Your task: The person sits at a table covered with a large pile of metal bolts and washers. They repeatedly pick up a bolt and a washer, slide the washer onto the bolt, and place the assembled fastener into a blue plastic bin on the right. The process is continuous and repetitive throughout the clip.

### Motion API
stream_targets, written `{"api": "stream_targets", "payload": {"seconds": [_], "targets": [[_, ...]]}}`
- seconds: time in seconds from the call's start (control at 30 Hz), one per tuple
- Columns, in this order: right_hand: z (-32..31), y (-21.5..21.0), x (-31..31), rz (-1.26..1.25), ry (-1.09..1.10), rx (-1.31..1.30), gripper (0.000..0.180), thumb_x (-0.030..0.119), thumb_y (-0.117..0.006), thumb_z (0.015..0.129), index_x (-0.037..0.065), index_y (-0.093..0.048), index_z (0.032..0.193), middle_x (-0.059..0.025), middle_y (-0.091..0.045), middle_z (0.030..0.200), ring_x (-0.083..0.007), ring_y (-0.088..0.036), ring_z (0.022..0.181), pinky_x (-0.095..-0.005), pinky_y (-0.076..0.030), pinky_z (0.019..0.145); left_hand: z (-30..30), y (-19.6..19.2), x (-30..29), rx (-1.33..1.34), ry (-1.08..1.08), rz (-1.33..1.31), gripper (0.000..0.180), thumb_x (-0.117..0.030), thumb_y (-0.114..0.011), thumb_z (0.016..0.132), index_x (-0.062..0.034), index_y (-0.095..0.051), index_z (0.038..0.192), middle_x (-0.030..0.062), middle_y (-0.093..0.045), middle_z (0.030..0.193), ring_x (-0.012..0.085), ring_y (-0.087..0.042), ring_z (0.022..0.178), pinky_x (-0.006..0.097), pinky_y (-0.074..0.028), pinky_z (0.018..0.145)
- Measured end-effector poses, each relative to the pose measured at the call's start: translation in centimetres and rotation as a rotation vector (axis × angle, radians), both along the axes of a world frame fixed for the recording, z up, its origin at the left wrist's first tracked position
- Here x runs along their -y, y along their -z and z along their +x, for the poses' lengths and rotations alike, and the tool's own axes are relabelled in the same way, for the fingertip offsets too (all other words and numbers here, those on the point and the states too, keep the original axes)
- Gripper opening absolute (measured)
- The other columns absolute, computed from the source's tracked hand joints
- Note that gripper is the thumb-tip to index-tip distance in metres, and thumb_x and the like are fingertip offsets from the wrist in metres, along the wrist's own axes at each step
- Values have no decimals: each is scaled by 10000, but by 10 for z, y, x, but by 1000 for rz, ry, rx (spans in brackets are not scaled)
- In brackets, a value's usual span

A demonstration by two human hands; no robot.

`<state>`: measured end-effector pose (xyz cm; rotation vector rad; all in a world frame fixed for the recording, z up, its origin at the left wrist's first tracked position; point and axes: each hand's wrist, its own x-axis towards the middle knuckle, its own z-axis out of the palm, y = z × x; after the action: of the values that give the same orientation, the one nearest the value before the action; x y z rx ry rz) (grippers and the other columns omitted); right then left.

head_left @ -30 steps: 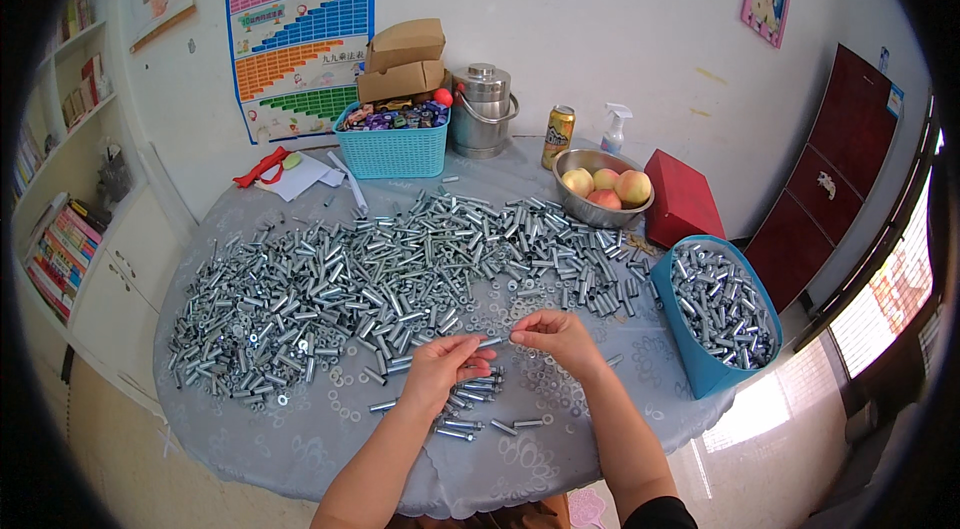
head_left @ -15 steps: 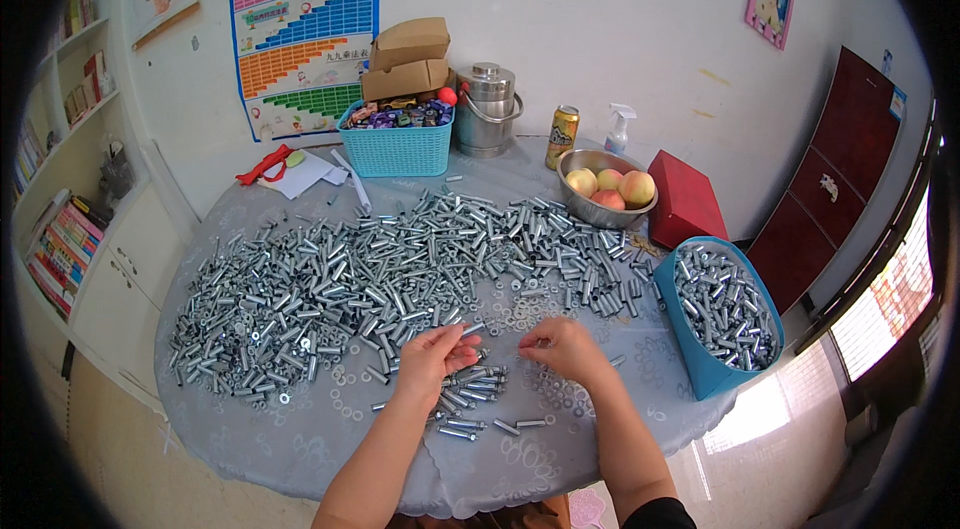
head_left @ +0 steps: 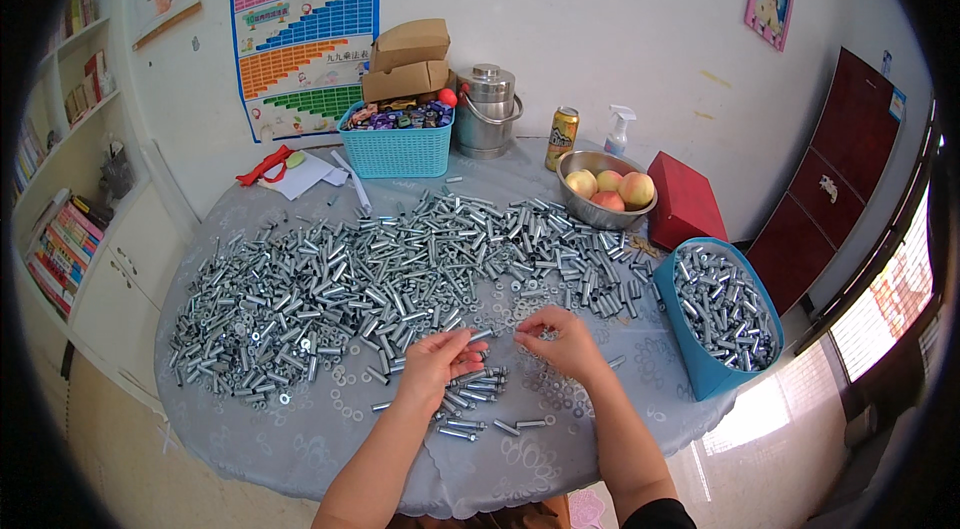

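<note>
My left hand (head_left: 443, 361) is closed on a short silver metal sleeve (head_left: 481, 335), which sticks out past the fingertips toward the right. Facing it, my right hand (head_left: 562, 341) pinches thumb and fingers together; whatever lies between them is too small to make out. Beneath and beside my left hand are several sleeve anchor bolts (head_left: 462, 425) in a loose group. Flat washers (head_left: 560, 391) are scattered under my right wrist. Farther back spreads a large heap of loose metal sleeves, bolts and washers (head_left: 330, 274).
At the right edge of the cloth-covered table (head_left: 330, 459) stands a blue bin (head_left: 697, 384) full of metal sleeves. Along the back are a steel bowl (head_left: 600, 216) of peaches, a red box (head_left: 685, 201), a can (head_left: 562, 137), a spray bottle (head_left: 618, 132), a steel pot (head_left: 487, 124) and a turquoise basket (head_left: 397, 152).
My left hand has shifted slightly right with the sleeve. My right hand has moved a little up and left, so the fingertips are closer together.
</note>
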<state>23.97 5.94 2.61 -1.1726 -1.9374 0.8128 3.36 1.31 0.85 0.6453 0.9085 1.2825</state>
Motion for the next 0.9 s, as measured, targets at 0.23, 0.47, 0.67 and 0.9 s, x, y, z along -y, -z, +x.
{"api": "stream_targets", "payload": {"seconds": [0.23, 0.47, 0.67, 0.9], "targets": [[-8, 3, 1, -4, -125, -268, 149, 78, -706, 749, 30, -664, 883, -31, -597, 869, -103, -548, 770, -231, -445, 703, 3, 0, 1, 54, 67, -33, 245, -123, -557, 881, 69, -574, 1033, 175, -642, 912, 166, -624, 712, 295, -558, 686], [-18, 7, 4, -170, -77, -322, 166, 99, -664, 792, 40, -663, 947, -32, -604, 881, -111, -562, 792, -237, -450, 712, -1, 7, -1, 121, 37, -17, 243, -122, -553, 883, 68, -569, 1033, 181, -637, 924, 171, -628, 716, 308, -554, 684], [-17, 22, -6, 429, -50, 280, 215, 136, -658, 750, 70, -666, 954, -89, -617, 911, -249, -564, 825, -339, -450, 752, -4, 7, -3, 145, -23, -10, 237, -122, -548, 885, 63, -570, 1032, 185, -635, 931, 163, -623, 708, 308, -550, 683], [-21, 27, -8, 431, -25, 380, 197, 155, -677, 716, 67, -672, 893, -85, -606, 845, -266, -555, 817, -361, -439, 754, -2, 5, -2, 111, -3, -19, 240, -119, -546, 886, 62, -569, 1042, 183, -636, 931, 155, -620, 708, 300, -550, 688]]}}
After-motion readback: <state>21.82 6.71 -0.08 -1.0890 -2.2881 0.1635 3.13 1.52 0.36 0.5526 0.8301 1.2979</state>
